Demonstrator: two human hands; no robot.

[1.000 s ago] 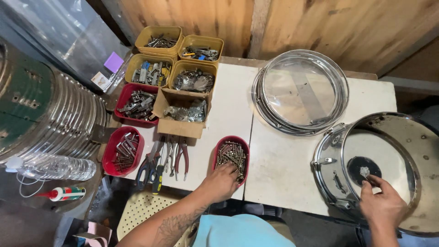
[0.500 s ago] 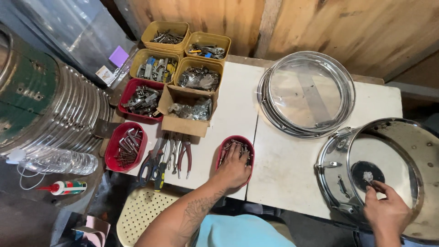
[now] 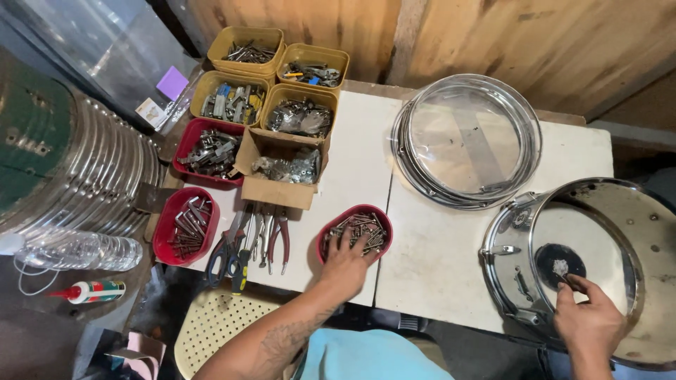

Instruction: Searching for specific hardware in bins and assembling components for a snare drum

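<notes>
Our left hand (image 3: 346, 262) has moved into the red bowl (image 3: 354, 232) of screws on the bench, fingers spread over them. Our right hand (image 3: 590, 325) stays inside the drum shell (image 3: 574, 264), right of the bowl, fingertips pinched narrow.

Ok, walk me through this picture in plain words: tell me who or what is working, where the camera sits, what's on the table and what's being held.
No machine here: a person works with two bare hands. The one picture comes from a camera worn on their head, looking down.

The left hand reaches into a red bowl of long metal screws, fingers among them. The right hand is inside a shiny metal drum shell, fingertips at a dark round patch on its floor; whether it grips anything is too small to tell.

On the white table also lie a stack of chrome hoops, pliers, a red tray of bolts, and yellow, red and cardboard bins of small metal parts. A water bottle lies at the left.
</notes>
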